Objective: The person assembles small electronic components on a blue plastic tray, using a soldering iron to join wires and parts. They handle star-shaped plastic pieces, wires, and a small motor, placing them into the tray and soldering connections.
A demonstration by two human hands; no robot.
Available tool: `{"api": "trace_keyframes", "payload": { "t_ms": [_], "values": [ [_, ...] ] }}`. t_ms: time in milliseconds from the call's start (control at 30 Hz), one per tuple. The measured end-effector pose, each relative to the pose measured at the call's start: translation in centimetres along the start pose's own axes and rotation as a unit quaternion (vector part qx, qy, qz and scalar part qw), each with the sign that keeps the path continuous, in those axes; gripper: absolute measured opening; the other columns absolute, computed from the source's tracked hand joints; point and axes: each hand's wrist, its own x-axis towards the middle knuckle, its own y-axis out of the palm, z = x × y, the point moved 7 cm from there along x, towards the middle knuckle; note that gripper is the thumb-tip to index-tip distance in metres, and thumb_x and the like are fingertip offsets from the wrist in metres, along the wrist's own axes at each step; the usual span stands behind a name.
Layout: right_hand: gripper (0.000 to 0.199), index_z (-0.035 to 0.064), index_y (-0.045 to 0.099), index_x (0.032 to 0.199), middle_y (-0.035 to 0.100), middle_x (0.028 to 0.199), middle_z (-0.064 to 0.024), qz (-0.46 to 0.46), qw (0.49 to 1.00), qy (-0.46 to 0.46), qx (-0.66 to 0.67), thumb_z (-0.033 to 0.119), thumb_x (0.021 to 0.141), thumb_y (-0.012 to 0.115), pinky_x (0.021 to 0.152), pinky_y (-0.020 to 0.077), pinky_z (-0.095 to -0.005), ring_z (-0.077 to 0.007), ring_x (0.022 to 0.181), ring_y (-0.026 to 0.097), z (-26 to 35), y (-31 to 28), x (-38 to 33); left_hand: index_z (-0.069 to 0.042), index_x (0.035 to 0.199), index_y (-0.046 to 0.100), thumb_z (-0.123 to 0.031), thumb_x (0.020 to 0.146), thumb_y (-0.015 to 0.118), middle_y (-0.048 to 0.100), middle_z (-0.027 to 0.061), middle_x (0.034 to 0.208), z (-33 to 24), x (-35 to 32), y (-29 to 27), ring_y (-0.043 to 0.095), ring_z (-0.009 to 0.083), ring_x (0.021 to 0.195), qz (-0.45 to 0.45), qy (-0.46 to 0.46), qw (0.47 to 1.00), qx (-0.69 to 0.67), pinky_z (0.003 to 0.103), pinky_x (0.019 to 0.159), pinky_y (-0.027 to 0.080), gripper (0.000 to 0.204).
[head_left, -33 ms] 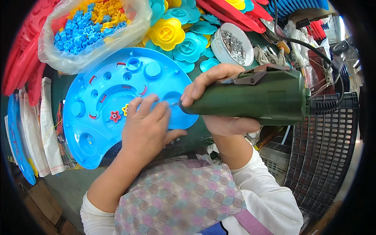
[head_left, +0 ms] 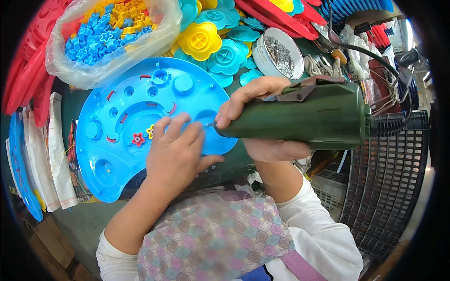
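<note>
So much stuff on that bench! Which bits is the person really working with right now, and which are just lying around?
In use:
- left hand pressing on the blue plastic panel
- right hand gripping the green electric screwdriver, tip at the panel

Lying about:
- bag of small blue and yellow pieces
- bowl of screws
- yellow and teal flower shapes
- black crate

Blue plastic tray point(head_left: 117, 117): 1. Small star pieces set on it: 2, being 1 red star point(head_left: 138, 138) and 1 yellow star point(head_left: 150, 131). Green electric screwdriver point(head_left: 309, 117): 1. White bowl of screws point(head_left: 280, 54): 1. Clear bag of small pieces point(head_left: 110, 35): 1. Hands: 2.
</note>
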Motion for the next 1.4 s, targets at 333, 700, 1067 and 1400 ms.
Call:
{"api": "trace_keyframes", "payload": {
  "t_ms": [333,700,1067,1400],
  "values": [
    [0.126,-0.0058,0.053,0.122,0.067,0.083,-0.0140,0.081,0.991,0.100,-0.027,0.101,0.056,0.060,0.060,0.0565,-0.0323,-0.0235,0.067,0.068,-1.0,1.4,2.5,-0.007,0.100,0.072,-0.045,0.071,0.083,0.064,0.0025,0.110,-0.1,0.0,0.1,0.055,0.0261,0.119,0.009,-0.001,1.000,-0.019,0.047,0.102,0.041,0.049],
    [0.122,-0.0027,0.049,0.136,0.064,0.088,-0.0151,0.034,0.995,-0.068,-0.071,0.099,0.068,0.055,0.060,0.0557,-0.0401,-0.0256,0.068,0.067,6.5,-6.4,-1.2,-0.010,0.105,0.070,-0.042,0.076,0.083,0.067,0.0017,0.126,-0.3,0.1,-0.1,0.054,0.0278,0.121,0.027,0.027,0.999,-0.024,0.048,0.104,0.039,0.045],
    [0.121,-0.0021,0.051,0.136,0.062,0.085,-0.0117,0.054,0.979,-0.197,0.020,0.101,0.073,0.043,0.059,0.0564,-0.0405,-0.0257,0.064,0.066,9.5,-3.5,0.9,-0.010,0.106,0.072,-0.022,0.070,0.089,0.066,0.0060,0.102,-0.3,2.8,-2.8,0.055,0.0300,0.102,-0.084,0.025,0.988,-0.124,0.043,0.087,0.044,0.042],
    [0.121,-0.0092,0.048,0.130,0.065,0.089,-0.0144,-0.035,0.973,0.022,-0.226,0.096,0.071,0.056,0.057,0.0546,-0.0307,-0.0217,0.065,0.067,5.5,-4.3,0.6,-0.011,0.104,0.069,-0.021,0.068,0.090,0.062,0.0060,0.100,1.0,2.4,-1.9,0.054,0.0301,0.102,-0.010,-0.014,0.992,-0.128,0.044,0.087,0.045,0.043]
  ]
}}
